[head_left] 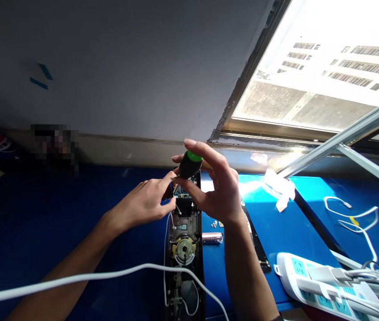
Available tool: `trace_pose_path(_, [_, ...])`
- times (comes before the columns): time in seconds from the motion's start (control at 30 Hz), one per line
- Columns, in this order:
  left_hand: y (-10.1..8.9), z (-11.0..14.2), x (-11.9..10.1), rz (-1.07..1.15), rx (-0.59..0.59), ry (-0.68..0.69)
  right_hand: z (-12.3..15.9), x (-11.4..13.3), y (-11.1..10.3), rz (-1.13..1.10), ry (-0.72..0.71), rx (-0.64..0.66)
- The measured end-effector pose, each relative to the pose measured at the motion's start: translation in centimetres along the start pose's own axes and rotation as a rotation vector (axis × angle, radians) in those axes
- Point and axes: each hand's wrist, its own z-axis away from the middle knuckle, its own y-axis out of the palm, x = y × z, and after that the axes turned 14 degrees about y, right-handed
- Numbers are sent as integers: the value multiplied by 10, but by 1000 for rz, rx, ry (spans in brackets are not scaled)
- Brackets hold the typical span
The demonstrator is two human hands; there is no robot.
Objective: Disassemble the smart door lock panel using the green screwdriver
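Daylight from the window falls across the blue table, where the open casing lies lengthwise in front of you, its circuit board and round part facing up, within reach of both hands. Your right hand holds the screwdriver by its thick handle, fingers curled around the top, likely to keep it upright and turn it; its tip is hidden. Your left hand sits at the casing's left edge, thumb and fingers narrowly spaced, probably to steady it; whether they pinch anything, you cannot tell. Small screws lie beside the pink cylinder, close by, perhaps to keep them together.
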Motion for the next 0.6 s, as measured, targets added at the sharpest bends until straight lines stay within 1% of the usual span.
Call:
trace_pose_path(0.17, [5,-1,-2,-5,-20,-26,0,1,-1,-2,-17,8])
trace_pose_path(0.23, [9,-2,-3,-5,-9,-40,0,2,0,5,-26,0])
trace_pose_path(0.37, [15,-2,-3,-46,-10,-44,-2,5,-1,80,-86,-29])
trace_pose_path(0.43, [16,-2,-3,-58,-30,-43,-1,6,-2,77,-62,-15])
trace_pose_path(0.53, [17,-2,-3,-51,-54,-47,-1,6,-3,9,1,22])
trace_pose_path(0.6, [17,-2,-3,-41,-53,-49,-1,6,-4,-1,-15,-17])
